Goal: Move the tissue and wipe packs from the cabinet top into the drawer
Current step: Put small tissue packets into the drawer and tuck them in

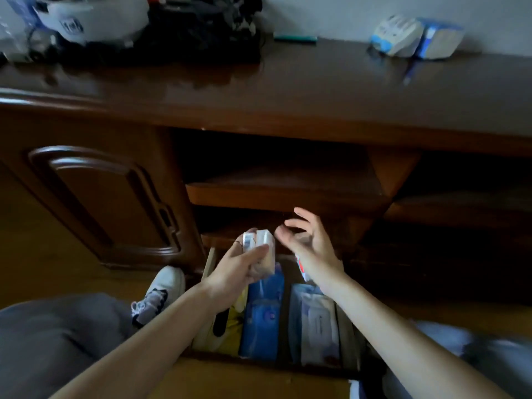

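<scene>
1. tissue packs, two small pale ones held together, sit in the left hand above the far end of the open drawer; the thumb lies across their near face and the other fingers curl round the far side.
2. right hand hovers just right of those packs, apart from them, palm turned left, its fingers spread wide and loosely bent, holding nothing.
3. inside the drawer, below the hands, a blue tissue pack lies lengthways, with a pale wipe pack just beside it on the right.
4. a yellow and white item lies at the drawer's left side, touching the blue pack; what it is cannot be told.
5. a small red and white thing shows under the right wrist, mostly hidden.
6. on the worktop of the dark wooden cabinet, far right, a white and blue pack and a blue pack lie touching, close to the wall.
7. a teal pen-like object lies farther left along the wall, and a blue pen lies near the two packs.
8. at the far left of the worktop sit a white helmet and a heap of black items.
9. a cabinet door with an arched panel stands left of the drawer.
10. the person's grey-clad knee and a white shoe rest on the floor at near left.
</scene>
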